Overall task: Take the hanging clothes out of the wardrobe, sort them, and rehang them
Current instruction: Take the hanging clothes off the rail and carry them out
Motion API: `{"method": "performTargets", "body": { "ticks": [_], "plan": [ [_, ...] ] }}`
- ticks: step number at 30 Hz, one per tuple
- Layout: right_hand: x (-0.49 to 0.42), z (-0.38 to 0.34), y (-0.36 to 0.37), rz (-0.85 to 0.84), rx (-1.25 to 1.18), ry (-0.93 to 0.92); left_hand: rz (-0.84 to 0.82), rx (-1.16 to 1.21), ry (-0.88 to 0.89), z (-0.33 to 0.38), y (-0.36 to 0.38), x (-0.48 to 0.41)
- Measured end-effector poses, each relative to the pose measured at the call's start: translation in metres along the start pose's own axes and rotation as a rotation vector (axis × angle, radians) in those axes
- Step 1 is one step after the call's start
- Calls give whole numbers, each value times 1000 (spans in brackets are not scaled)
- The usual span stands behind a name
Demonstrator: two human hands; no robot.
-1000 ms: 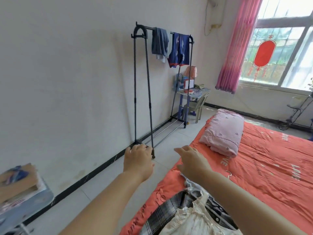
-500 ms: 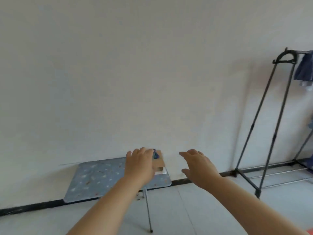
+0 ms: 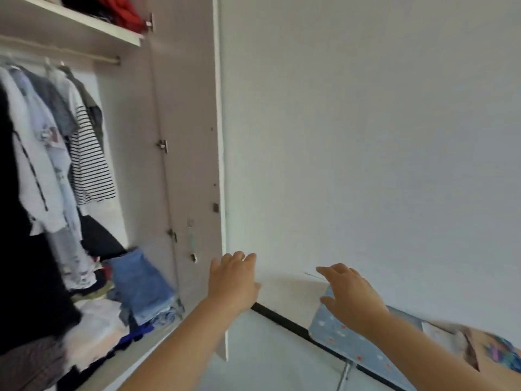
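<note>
An open wardrobe [image 3: 186, 114] fills the left of the head view. Several garments hang from its rail [image 3: 59, 56]: white and pale blue tops, a black-and-white striped top [image 3: 87, 162] and a dark garment [image 3: 11, 221] at the far left. Folded clothes, with blue denim [image 3: 141, 286] on top, are piled on the wardrobe floor. My left hand [image 3: 234, 280] is stretched out with fingers apart in front of the open door's edge [image 3: 222, 193], holding nothing. My right hand [image 3: 349, 297] is also open and empty, over the corner of a small blue table.
A small blue spotted folding table [image 3: 352, 342] stands against the white wall at the lower right, with a box and papers [image 3: 462, 342] on it. Red folded cloth [image 3: 124, 12] lies on the wardrobe's top shelf. A black skirting strip [image 3: 282, 320] runs along the wall's foot.
My view has swung left from the bed and clothes rack, past the blue table, to the open wardrobe. Both hands stay stretched out in front, empty.
</note>
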State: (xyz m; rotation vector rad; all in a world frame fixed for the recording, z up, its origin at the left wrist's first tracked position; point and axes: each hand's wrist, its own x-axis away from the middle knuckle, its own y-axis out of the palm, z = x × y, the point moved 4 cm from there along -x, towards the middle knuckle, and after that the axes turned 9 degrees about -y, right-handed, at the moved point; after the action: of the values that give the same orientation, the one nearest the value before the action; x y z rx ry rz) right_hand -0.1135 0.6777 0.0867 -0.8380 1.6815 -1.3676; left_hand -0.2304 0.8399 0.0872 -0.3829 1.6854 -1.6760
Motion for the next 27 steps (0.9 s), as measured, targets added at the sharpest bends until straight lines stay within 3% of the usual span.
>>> {"method": "performTargets", "body": {
  "ticks": [13, 27],
  "plan": [
    [-226, -152, 20, 42, -46, -609, 113, -171, -545, -188, -35, -67],
    [-393, -245, 2, 123, -111, -908, 271, -298, -733, -277, -83, -160]
  ]
}}
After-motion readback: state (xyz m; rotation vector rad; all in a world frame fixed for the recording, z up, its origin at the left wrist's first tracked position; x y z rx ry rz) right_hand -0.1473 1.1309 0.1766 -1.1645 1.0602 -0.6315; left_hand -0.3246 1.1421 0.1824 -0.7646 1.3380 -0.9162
